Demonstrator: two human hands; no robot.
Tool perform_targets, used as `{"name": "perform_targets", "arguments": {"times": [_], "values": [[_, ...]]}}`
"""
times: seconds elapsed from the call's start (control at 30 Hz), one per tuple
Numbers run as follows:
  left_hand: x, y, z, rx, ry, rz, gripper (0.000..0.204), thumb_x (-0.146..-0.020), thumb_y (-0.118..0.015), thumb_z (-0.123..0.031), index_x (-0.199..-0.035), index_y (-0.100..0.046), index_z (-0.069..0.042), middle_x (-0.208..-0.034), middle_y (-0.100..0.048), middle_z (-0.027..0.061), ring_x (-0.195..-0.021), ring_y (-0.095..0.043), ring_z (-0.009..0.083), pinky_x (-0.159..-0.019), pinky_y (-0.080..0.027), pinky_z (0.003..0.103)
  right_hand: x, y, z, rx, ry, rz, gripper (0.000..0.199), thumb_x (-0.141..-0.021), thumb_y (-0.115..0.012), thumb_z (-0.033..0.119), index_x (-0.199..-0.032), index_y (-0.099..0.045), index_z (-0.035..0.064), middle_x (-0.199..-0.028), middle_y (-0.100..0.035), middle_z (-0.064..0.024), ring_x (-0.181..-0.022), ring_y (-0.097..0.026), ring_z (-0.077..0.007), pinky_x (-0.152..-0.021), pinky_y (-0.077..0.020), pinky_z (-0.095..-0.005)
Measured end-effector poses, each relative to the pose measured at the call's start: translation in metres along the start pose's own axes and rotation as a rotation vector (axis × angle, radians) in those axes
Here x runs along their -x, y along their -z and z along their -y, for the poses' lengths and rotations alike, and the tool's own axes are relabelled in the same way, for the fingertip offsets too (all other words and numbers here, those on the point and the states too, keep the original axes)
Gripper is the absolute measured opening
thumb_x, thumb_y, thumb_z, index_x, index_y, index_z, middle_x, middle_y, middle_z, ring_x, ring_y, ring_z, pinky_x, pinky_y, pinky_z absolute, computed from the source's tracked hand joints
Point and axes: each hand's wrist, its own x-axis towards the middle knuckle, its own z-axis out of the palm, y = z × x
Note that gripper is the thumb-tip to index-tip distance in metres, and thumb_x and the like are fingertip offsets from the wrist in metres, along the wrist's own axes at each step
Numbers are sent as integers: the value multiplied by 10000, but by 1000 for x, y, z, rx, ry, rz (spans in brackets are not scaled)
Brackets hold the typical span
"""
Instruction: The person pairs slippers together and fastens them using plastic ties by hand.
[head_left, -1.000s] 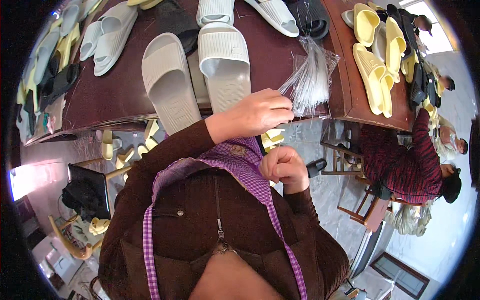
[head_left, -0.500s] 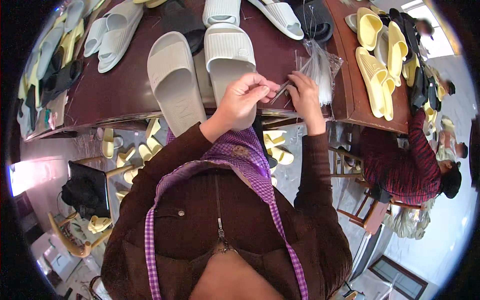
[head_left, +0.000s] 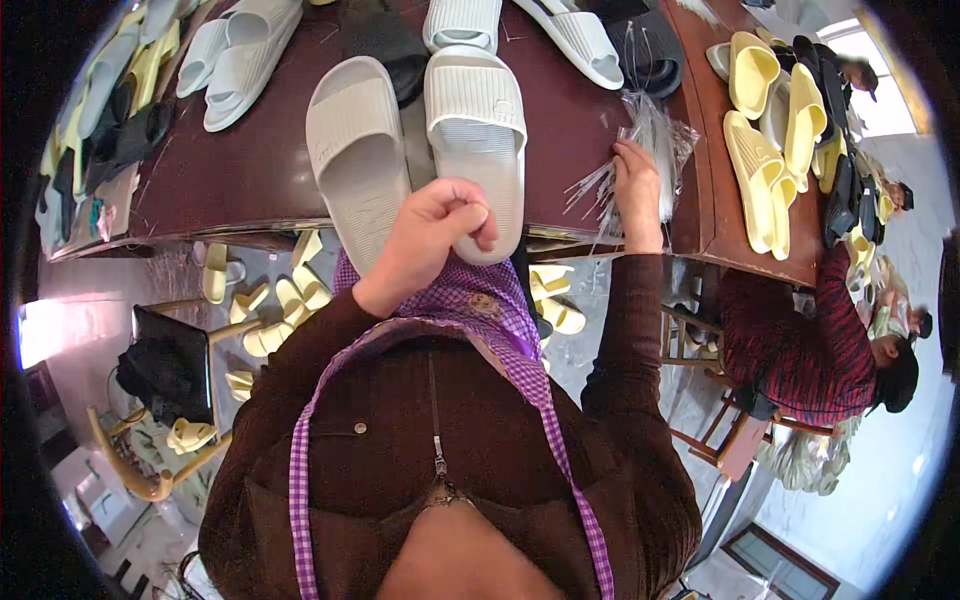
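Here — left hand point(head_left: 432, 232) curled | right hand point(head_left: 638, 188) bent over strands point(head_left: 597, 190) | holds unclear | embossed slipper point(head_left: 475, 98)

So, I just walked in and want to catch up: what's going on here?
Someone is working bare-handed at a dark red table. Their right hand is at a bundle of thin, clear strands. Their left hand is curled, in front of a pair of pale grey slippers; I can't tell whether it holds anything. Yellow slippers lie off to the right.
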Motion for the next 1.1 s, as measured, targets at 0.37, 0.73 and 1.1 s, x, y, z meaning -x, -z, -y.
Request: {"name": "perform_targets", "arguments": {"times": [0.37,0.73,1.1], "values": [[13,20,-49,208,211,-272,114,-872,-560,-99,-932,-546,-3,-762,-621,113,-549,-525,111,-470,-416,236,-5,42,37,5,64,-20,219,-845,-545,40,-1038,-641,-2,-1066,-631,-174,-1012,-597,-302,-900,-451,-358],[12,7,-60,140,324,8,109,-841,-574,-105,-877,-586,-3,-683,-600,82,-446,-472,75,-383,-337,201,-25,47,200,-450,627,326,281,-711,-595,-85,-961,-640,35,-895,-636,-113,-803,-594,-264,-698,-480,-332],[68,22,-93,-1128,-379,8,89,-790,-602,-91,-803,-574,-8,-726,-567,108,-627,-567,232,-543,-442,312,-26,74,170,-518,434,485,177,-718,-619,-87,-868,-630,7,-785,-616,-100,-751,-602,-245,-673,-484,-309]]}}
